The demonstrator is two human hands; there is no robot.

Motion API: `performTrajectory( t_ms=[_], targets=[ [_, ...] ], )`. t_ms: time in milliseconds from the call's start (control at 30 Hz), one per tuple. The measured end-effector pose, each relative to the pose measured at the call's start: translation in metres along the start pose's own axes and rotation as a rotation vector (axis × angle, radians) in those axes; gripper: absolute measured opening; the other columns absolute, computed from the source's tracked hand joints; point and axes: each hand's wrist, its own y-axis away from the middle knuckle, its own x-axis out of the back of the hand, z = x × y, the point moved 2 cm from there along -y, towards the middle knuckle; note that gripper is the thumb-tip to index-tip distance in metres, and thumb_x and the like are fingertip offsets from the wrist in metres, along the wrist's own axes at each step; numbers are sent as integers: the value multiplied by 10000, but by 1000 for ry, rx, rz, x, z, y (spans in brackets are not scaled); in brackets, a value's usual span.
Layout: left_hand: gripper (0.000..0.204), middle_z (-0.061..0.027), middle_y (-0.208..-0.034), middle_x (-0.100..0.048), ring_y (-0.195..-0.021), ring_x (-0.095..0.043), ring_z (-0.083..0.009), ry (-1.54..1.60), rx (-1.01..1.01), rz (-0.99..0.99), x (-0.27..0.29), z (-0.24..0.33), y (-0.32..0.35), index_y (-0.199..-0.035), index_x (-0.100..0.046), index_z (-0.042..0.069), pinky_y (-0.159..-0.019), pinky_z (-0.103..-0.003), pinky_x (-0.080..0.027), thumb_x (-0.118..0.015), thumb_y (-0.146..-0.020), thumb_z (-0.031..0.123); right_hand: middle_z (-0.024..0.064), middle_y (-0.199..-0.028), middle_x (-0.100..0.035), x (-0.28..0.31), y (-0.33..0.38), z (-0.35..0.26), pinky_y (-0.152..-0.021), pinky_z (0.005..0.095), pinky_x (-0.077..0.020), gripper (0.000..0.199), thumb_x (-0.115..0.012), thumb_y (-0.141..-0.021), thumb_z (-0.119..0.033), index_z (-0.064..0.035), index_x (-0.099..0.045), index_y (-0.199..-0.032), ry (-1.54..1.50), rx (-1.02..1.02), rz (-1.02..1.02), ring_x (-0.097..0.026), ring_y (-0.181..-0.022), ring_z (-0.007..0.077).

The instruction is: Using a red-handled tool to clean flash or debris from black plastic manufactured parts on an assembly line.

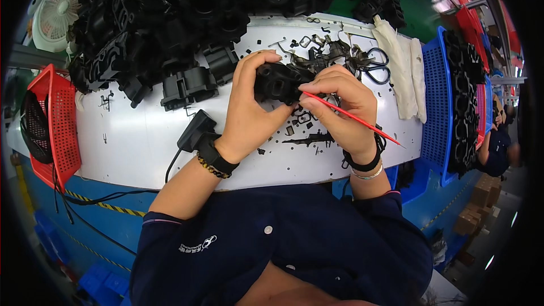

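Note:
A black moulded plastic part (pixel 276 83) with round and oblong openings is gripped by my left hand (pixel 247 99), thumb below and fingers over its top. My right hand (pixel 344 102) pinches a thin red stick-like tool (pixel 357 118) like a pen. Its inner end meets the right side of the part; the other end tapers to a point toward the lower right. What the inner tip does on the part is hidden by my fingers. Black plastic scraps (pixel 306 139) lie on the white table under and around my hands.
Black moulded parts (pixel 170 17) are heaped along the table's far left. Black-handled scissors (pixel 377 67) lie near white cloth gloves or sleeves (pixel 396 68). A blue basket (pixel 435 102) of black parts stands right, a red basket (pixel 62 124) left. A cabled black device (pixel 198 129) sits by my left wrist.

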Motion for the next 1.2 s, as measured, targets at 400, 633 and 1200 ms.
performTrajectory(
  t_ms=[400, 633, 1200],
  targets=[
    [706, -50, -1258, -513, -1107, -545, -142, -179, -18, -103, 2, 2, 1, -1310, -458, 80, -966, -286, -459, -796, -698, -18, 49, -954, -661, -7, 1, 0, -748, 296, -470, 191, -824, -674, -21, -47, -719, -832, 70, 32, -65, -574, -877, 198],
    [713, -55, -1279, -512, -1146, -535, -162, -162, -10, -101, 2, 2, 1, -1319, -463, 76, -980, -298, -453, -784, -691, -21, 45, -934, -661, -6, -1, 0, -741, 300, -475, 181, -821, -673, -15, -49, -722, -821, 93, 46, -73, -575, -857, 199],
    [633, -122, -1186, -536, -1115, -539, -286, 6, -23, -3, -3, -1, 4, -1209, -500, 65, -962, -354, -436, -743, -629, -7, 97, -931, -691, -5, -1, -2, -727, 314, -503, 184, -798, -689, 10, -13, -676, -825, 35, 104, -44, -635, -834, 237]
  ],
)
